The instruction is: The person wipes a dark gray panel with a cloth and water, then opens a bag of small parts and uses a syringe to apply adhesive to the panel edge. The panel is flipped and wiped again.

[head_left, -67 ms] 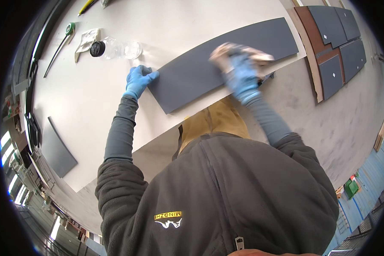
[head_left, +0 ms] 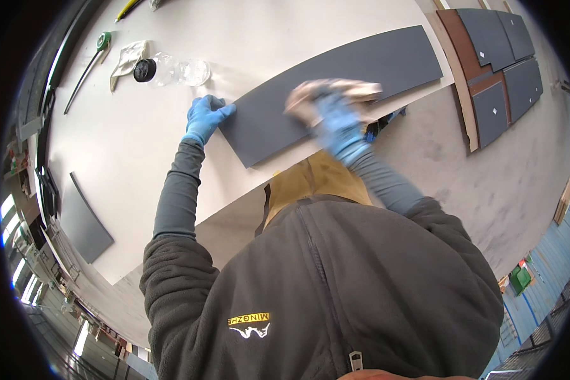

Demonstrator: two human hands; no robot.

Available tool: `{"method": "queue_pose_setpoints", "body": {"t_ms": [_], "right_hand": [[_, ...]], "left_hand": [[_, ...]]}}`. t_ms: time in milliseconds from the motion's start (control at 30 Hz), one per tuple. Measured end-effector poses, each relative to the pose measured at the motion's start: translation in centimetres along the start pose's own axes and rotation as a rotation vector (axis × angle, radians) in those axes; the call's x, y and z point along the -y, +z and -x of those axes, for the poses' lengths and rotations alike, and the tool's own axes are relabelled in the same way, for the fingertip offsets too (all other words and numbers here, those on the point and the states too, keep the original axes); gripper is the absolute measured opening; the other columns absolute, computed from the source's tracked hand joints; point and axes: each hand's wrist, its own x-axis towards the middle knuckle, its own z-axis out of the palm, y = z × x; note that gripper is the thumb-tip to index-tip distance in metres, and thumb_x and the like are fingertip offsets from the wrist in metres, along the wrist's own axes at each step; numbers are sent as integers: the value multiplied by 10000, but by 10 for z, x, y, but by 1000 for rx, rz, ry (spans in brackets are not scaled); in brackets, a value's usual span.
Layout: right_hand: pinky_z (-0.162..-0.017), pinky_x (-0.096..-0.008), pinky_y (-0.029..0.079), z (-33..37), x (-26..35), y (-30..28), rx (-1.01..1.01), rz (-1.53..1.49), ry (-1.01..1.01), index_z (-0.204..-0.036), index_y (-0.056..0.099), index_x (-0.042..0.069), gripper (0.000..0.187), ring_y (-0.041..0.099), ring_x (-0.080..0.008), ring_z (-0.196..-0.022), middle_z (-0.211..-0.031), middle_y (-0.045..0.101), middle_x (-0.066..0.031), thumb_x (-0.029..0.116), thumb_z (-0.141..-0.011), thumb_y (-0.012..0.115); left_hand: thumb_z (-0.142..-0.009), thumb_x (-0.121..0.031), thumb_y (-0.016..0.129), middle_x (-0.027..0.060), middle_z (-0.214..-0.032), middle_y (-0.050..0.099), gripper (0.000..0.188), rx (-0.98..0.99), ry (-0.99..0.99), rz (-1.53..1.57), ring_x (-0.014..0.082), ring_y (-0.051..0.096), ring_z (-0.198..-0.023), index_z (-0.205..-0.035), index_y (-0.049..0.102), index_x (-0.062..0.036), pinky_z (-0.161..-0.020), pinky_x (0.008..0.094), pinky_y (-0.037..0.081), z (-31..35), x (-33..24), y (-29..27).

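A long dark grey panel (head_left: 272, 123) lies aslant on the white table (head_left: 171, 139). At its left end, my left hand (head_left: 206, 118) in a blue glove grips the short edge, thumb toward the panel and fingers curled. My right hand (head_left: 339, 130), also gloved in blue and smeared by motion, presses a crumpled pinkish-beige cloth (head_left: 305, 101) onto the panel's upper face near the middle. Beyond the left hand lies a clear plastic bottle (head_left: 193, 73) with a black cap, beside a whitish glove or cloth (head_left: 128, 62).
A green tape measure (head_left: 103, 42) and a thin dark rod (head_left: 82, 82) lie at the far left. Another grey panel (head_left: 85, 221) rests at the table's left. To the right, several grey panels (head_left: 487, 38) sit on a brown board (head_left: 457, 47). A yellow tool (head_left: 128, 9) is at the top.
My right hand has slid left along the panel with the cloth. My left hand keeps its place at the panel's left end.
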Motion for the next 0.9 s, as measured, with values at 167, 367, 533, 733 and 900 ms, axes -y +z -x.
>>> {"method": "queue_pose_setpoints", "body": {"t_ms": [167, 367, 533, 733, 900], "right_hand": [[-1078, -454, 539, 19, 94, 41, -220, -422, -658, -1195, 677, -3, 350, 694, -323, -1128, -1150, 713, -201, 257, -965, 635], [-916, -503, 560, -38, -78, -7, -392, -188, -114, -1245, 641, -5, 425, 683, -363, -1035, -1146, 686, -239, 286, -941, 689], [-776, -473, 603, -88, -32, -28, -370, 52, 253, -1267, 590, -28, 481, 687, -358, -1028, -1232, 633, -291, 376, -1007, 618], [-1177, -566, 403, -59, 139, 20, -396, -298, -434, -1439, 554, -69, 652, 609, -414, -1295, -1422, 607, -250, 272, -908, 718], [-1159, -511, 439, -36, 137, 25, -213, -364, -463, -1444, 565, -33, 649, 624, -332, -1300, -1400, 648, -202, 283, -903, 734]], "left_hand": [[-811, -499, 880, 154, -1116, 673, 529, -83, 67, -53, 299, 675, -1050, -1052, 764, -43, -961, 406, 551, 8, -2, 1], [-802, -519, 870, 152, -1110, 686, 524, -56, 41, -12, 309, 663, -1071, -1034, 778, -58, -995, 413, 529, 11, -7, -1], [-778, -533, 866, 158, -1097, 691, 543, -38, -1, -23, 316, 670, -1093, -1015, 783, -52, -992, 416, 532, 7, -6, -1], [-796, -337, 785, 211, -1093, 707, 333, -78, 65, -141, 372, 698, -1048, -978, 787, -58, -958, 440, 554, -4, 5, -1], [-765, -412, 858, 168, -899, 771, 404, 47, 25, 13, 309, 746, -894, -910, 779, -43, -838, 398, 576, -11, 2, -6]]}}
